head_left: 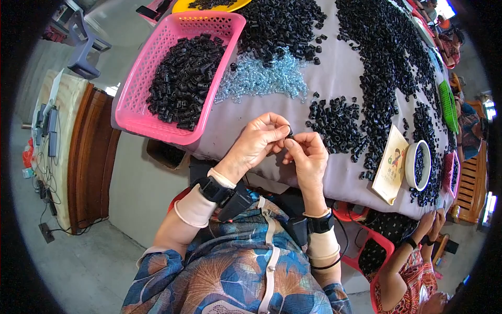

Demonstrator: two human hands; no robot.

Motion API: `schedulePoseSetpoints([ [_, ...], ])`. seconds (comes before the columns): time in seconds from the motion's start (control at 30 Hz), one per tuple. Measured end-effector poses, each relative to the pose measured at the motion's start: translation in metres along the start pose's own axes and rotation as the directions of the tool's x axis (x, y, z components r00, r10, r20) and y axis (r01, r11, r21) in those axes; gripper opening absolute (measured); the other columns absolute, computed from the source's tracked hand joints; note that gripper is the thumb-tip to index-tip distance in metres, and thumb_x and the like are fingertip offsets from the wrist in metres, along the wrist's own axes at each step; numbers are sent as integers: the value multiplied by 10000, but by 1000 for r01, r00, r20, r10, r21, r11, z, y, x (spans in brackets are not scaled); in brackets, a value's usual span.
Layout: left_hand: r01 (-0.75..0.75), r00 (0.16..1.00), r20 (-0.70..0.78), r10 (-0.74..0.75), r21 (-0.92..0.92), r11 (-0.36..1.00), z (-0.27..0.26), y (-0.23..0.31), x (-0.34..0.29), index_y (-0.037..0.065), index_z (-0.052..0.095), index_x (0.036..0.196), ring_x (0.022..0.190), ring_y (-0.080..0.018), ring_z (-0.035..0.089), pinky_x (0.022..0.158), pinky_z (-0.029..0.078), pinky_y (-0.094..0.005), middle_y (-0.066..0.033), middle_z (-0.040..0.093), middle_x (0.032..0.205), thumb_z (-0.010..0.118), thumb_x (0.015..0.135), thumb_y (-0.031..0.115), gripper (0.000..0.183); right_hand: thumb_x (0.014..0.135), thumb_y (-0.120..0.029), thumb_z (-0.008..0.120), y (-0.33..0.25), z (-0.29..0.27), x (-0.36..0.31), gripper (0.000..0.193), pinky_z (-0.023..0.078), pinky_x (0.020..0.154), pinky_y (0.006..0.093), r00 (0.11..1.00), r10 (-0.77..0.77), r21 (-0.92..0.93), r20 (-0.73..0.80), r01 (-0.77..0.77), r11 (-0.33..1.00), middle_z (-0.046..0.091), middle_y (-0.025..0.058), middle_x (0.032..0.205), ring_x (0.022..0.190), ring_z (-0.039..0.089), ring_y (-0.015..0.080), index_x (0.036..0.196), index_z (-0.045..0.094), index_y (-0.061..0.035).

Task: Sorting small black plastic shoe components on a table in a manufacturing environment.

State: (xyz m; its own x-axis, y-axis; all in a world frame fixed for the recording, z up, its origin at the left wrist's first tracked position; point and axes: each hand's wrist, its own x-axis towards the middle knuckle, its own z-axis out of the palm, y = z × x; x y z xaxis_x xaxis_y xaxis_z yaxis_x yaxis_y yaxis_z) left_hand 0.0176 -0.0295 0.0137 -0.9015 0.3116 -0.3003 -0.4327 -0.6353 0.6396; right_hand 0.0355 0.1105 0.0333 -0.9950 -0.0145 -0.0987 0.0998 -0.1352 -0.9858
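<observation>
My left hand and my right hand meet over the near edge of the cloth-covered table. Their fingertips pinch a small black piece, mostly covered by the fingers. Left of my hands, a pink perforated basket holds a heap of black plastic pieces. Just beyond them lies a pile of small clear bluish pieces, with a larger black pile behind it. To the right of my right hand is a smaller group of black pieces.
Black pieces spread across the table's right side. A booklet, a white bowl and a green basket stand there. Another person's hands rest at the right edge. A yellow tray sits at the far side.
</observation>
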Motion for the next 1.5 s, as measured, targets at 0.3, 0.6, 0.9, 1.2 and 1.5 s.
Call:
schedulePoseSetpoints([
  [0.3, -17, 1000, -24, 18, 47, 999, 1, -1, 2, 73, 566, 946, 588, -61, 530, 496, 409, -180, 3, 589, 762, 601, 864, 110, 96, 807, 1, 635, 3, 1, 1, 105, 453, 467, 195, 1000, -28, 23, -4, 28, 999, 615, 55, 691, 530, 534, 60, 801, 531, -6],
  [0.6, -53, 999, -14, 53, 30, 998, -6, -5, 4, 70, 568, 928, 610, -68, 552, 541, 456, -184, -14, 602, 762, 590, 868, 97, 70, 822, 11, 613, 1, 5, 2, 62, 506, 519, 206, 1000, -8, 67, -12, 9, 998, 619, 69, 704, 598, 584, 77, 823, 550, 8],
  [0.9, -33, 999, -26, 32, -34, 999, -3, -3, 3, 71, 573, 933, 618, -82, 562, 556, 465, -199, -19, 607, 765, 593, 865, 94, 74, 824, 21, 606, 5, 7, 0, 43, 529, 549, 222, 997, -45, 46, -61, 47, 998, 619, 68, 717, 622, 600, 90, 843, 567, 19],
  [1.2, -49, 999, 8, 49, -33, 998, -3, -3, 2, 70, 568, 944, 608, -75, 552, 546, 459, -196, -2, 588, 764, 596, 863, 96, 89, 816, 21, 617, 5, 8, 2, 76, 486, 523, 199, 992, -122, 32, -25, 123, 992, 599, 57, 744, 592, 576, 83, 816, 542, 7],
  [1.5, 0, 1000, 12, 0, 16, 1000, -4, -1, 0, 60, 550, 973, 590, -82, 554, 528, 462, -203, -12, 590, 772, 597, 864, 104, 126, 833, 0, 600, 7, 5, 3, 184, 464, 568, 193, 994, 56, 199, 90, -73, 977, 559, 18, 834, 674, 552, 69, 1013, 570, 20],
])
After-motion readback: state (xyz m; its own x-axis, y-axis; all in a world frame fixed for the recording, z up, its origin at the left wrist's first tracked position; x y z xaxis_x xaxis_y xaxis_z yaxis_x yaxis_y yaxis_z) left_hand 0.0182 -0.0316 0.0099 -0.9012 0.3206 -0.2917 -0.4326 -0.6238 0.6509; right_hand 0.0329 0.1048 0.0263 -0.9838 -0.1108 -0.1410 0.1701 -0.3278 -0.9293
